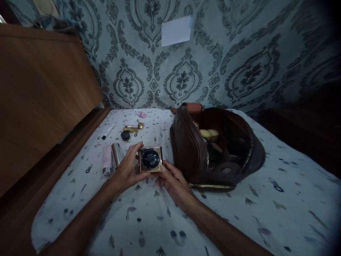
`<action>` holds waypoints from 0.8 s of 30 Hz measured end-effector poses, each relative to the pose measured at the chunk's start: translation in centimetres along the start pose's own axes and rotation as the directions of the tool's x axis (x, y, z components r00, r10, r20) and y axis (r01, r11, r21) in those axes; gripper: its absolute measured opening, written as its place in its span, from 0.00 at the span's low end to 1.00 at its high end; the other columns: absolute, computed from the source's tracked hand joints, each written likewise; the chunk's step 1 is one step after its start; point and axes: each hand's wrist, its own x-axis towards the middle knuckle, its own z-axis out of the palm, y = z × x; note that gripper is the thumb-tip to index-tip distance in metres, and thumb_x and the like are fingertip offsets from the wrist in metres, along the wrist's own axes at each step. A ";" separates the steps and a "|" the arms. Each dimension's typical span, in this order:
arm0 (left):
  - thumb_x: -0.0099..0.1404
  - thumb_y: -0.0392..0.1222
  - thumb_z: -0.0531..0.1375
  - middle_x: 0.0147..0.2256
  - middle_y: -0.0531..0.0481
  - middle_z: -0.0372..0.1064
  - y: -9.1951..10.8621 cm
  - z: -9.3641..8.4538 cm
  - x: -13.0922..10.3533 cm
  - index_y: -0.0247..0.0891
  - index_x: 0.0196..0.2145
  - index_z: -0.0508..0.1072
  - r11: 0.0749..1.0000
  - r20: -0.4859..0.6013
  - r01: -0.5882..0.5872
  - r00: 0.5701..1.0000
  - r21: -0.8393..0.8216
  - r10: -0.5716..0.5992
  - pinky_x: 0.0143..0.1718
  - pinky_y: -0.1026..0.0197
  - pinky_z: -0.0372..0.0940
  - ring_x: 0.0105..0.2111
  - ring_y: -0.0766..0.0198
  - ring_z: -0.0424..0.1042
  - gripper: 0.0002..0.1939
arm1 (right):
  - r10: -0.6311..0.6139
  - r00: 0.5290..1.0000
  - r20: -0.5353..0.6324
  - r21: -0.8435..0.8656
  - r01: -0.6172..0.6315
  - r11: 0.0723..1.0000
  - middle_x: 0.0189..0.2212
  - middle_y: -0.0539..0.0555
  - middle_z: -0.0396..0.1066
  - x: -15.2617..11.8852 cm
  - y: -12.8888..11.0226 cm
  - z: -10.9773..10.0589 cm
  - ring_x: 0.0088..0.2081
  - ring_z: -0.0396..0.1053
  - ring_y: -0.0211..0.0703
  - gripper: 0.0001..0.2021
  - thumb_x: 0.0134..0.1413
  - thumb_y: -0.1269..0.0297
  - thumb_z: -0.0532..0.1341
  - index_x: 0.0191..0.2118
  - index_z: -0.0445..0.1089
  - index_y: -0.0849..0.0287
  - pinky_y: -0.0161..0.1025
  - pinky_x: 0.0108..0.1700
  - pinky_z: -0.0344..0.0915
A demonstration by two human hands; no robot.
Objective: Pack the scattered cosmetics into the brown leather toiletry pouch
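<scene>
A small square gold compact (150, 159) with a black oval on its face is held up between both hands over the printed white sheet. My left hand (127, 166) grips its left side, fingers along the upper corner and thumb at the lower edge. At the lower right corner, my right hand (174, 180) pinches it with thumb and fingers. Just right of the hands stands an open dark brown bag (189, 156) with its zip undone; pale yellow items (209, 134) and other things show inside. To the left lie a pink tube (107, 159) and a silver cylinder (117, 154).
Beyond the hands are a round black item (125, 135), gold and pink small items (130, 128), a pink piece (142, 114) and a thin white tube (108, 131). Wooden furniture (48, 85) borders the left; patterned wallpaper (154, 67) rises behind.
</scene>
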 end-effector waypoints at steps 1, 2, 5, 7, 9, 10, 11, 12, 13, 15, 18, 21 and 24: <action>0.62 0.50 0.66 0.62 0.37 0.55 0.0 0.0 0.0 0.47 0.69 0.44 1.000 -0.007 -0.002 1.000 -0.005 0.002 0.58 0.41 0.64 0.62 0.44 0.60 0.46 | 0.003 1.000 0.006 -0.013 -0.002 1.000 0.35 0.54 0.77 0.0 0.0 0.0 0.34 0.72 0.44 0.22 0.49 0.45 0.69 0.43 0.74 0.55 0.38 0.34 0.64; 0.63 0.50 0.66 0.62 0.36 0.55 0.1 0.0 0.0 0.47 0.69 0.45 1.000 -0.014 -0.005 1.000 -0.008 0.005 0.58 0.42 0.64 0.62 0.44 0.60 0.45 | 0.000 1.000 0.007 -0.022 0.000 1.000 0.35 0.54 0.77 0.0 0.0 0.0 0.34 0.72 0.44 0.22 0.49 0.45 0.69 0.43 0.74 0.56 0.38 0.34 0.64; 0.63 0.51 0.66 0.61 0.36 0.55 0.2 0.1 0.1 0.46 0.68 0.46 1.000 -0.035 -0.016 0.999 -0.004 0.016 0.56 0.43 0.65 0.61 0.45 0.61 0.45 | -0.016 1.000 0.017 -0.050 0.017 0.999 0.36 0.54 0.76 0.0 0.0 0.0 0.33 0.72 0.44 0.23 0.49 0.43 0.68 0.43 0.75 0.56 0.38 0.33 0.64; 0.62 0.51 0.66 0.61 0.36 0.56 0.3 0.1 0.1 0.46 0.68 0.47 1.000 -0.053 -0.028 0.998 0.000 0.028 0.55 0.44 0.66 0.60 0.45 0.62 0.44 | -0.021 0.999 0.031 -0.078 0.024 0.997 0.38 0.55 0.76 -0.1 0.0 0.0 0.35 0.72 0.44 0.23 0.51 0.43 0.67 0.43 0.76 0.57 0.38 0.33 0.64; 0.62 0.51 0.67 0.61 0.37 0.57 0.4 0.1 0.2 0.46 0.67 0.47 0.999 -0.071 -0.044 0.996 0.008 0.045 0.54 0.45 0.67 0.59 0.46 0.63 0.44 | -0.027 0.999 0.031 -0.094 0.029 0.995 0.41 0.56 0.76 -0.2 0.1 -0.1 0.37 0.71 0.45 0.23 0.52 0.44 0.66 0.46 0.75 0.57 0.38 0.34 0.65; 0.61 0.50 0.67 0.60 0.37 0.57 0.5 0.2 0.2 0.46 0.67 0.47 0.999 -0.075 -0.051 0.996 0.013 0.052 0.54 0.45 0.67 0.59 0.46 0.64 0.44 | -0.033 0.999 0.016 -0.092 0.035 0.995 0.43 0.57 0.75 -0.3 0.1 -0.2 0.38 0.71 0.45 0.24 0.53 0.45 0.66 0.49 0.74 0.57 0.38 0.35 0.66; 0.61 0.49 0.67 0.60 0.37 0.57 0.5 0.2 0.2 0.46 0.67 0.48 0.998 -0.077 -0.053 0.996 0.018 0.054 0.53 0.45 0.68 0.59 0.46 0.64 0.44 | -0.043 0.999 -0.003 -0.087 0.042 0.995 0.45 0.56 0.74 -0.3 0.2 -0.2 0.40 0.71 0.45 0.25 0.53 0.46 0.67 0.52 0.72 0.55 0.38 0.35 0.67; 0.61 0.49 0.67 0.60 0.37 0.57 0.5 0.2 0.2 0.46 0.66 0.48 0.998 -0.079 -0.050 0.996 0.024 0.052 0.54 0.45 0.67 0.59 0.46 0.64 0.43 | -0.056 0.998 -0.020 -0.084 0.054 0.995 0.47 0.56 0.73 -0.3 0.2 -0.3 0.41 0.71 0.45 0.26 0.53 0.47 0.67 0.55 0.70 0.53 0.38 0.36 0.68; 0.61 0.48 0.67 0.60 0.37 0.57 0.4 0.2 0.1 0.46 0.66 0.48 0.999 -0.079 -0.043 0.996 0.031 0.046 0.55 0.44 0.67 0.59 0.46 0.64 0.43 | -0.073 0.997 -0.029 -0.086 0.071 0.994 0.48 0.56 0.72 -0.3 0.3 -0.4 0.42 0.71 0.45 0.27 0.53 0.48 0.67 0.56 0.69 0.51 0.38 0.36 0.68; 0.61 0.47 0.67 0.60 0.37 0.57 0.4 0.3 0.1 0.45 0.66 0.48 0.999 -0.077 -0.031 0.996 0.045 0.034 0.56 0.42 0.65 0.59 0.45 0.63 0.43 | -0.104 0.994 -0.017 -0.104 0.102 0.989 0.48 0.55 0.70 -0.3 0.3 -0.4 0.42 0.70 0.44 0.26 0.53 0.49 0.68 0.56 0.68 0.50 0.38 0.36 0.69; 0.59 0.48 0.68 0.60 0.37 0.57 0.4 0.4 0.0 0.45 0.66 0.48 0.998 -0.086 -0.031 0.996 0.063 0.036 0.57 0.42 0.64 0.58 0.45 0.64 0.44 | -0.100 0.994 0.033 -0.135 0.104 0.985 0.49 0.55 0.70 -0.3 0.2 -0.4 0.42 0.71 0.43 0.24 0.53 0.51 0.68 0.55 0.69 0.51 0.38 0.37 0.69; 0.61 0.48 0.67 0.60 0.37 0.57 0.6 0.5 -0.1 0.45 0.66 0.48 0.997 -0.100 -0.039 0.994 0.073 0.046 0.58 0.42 0.63 0.59 0.45 0.63 0.44 | -0.061 0.996 0.064 -0.131 0.069 0.989 0.52 0.57 0.70 -0.3 0.1 -0.3 0.42 0.72 0.43 0.29 0.49 0.53 0.71 0.56 0.68 0.52 0.39 0.39 0.70; 0.62 0.49 0.66 0.60 0.37 0.56 0.9 0.7 -0.2 0.45 0.67 0.46 0.995 -0.088 -0.053 0.994 0.083 0.060 0.59 0.41 0.62 0.61 0.44 0.61 0.44 | -0.035 0.998 0.054 -0.102 0.040 0.994 0.54 0.58 0.70 -0.3 0.3 -0.3 0.44 0.72 0.45 0.35 0.43 0.55 0.74 0.58 0.66 0.52 0.41 0.43 0.70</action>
